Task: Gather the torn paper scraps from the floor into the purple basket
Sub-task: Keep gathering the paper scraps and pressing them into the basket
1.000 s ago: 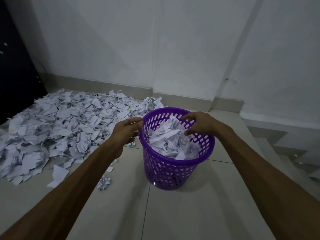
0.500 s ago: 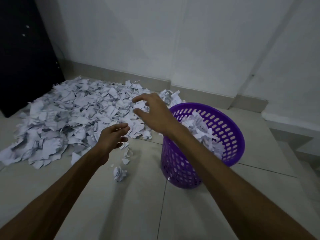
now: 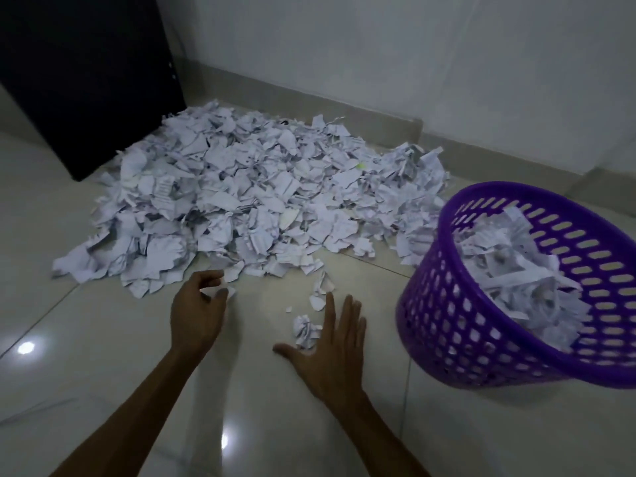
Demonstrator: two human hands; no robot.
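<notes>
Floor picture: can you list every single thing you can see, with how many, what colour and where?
Paper scraps pile: one big heap, white, on the floor by the wall.
Crumpled paper ball: one, white, on the floor beside the right hand.
Loose scraps: a few, white, between the pile and the ball.
Purple basket: one, purple, at right, partly filled with white scraps.
Dark cabinet: one, black, back left.
Floor: pale glossy tiles.
Wall: white, behind.
Left hand: pinches a white scrap at the pile's near edge.
Right hand: fingers spread, next to the ball.
</notes>
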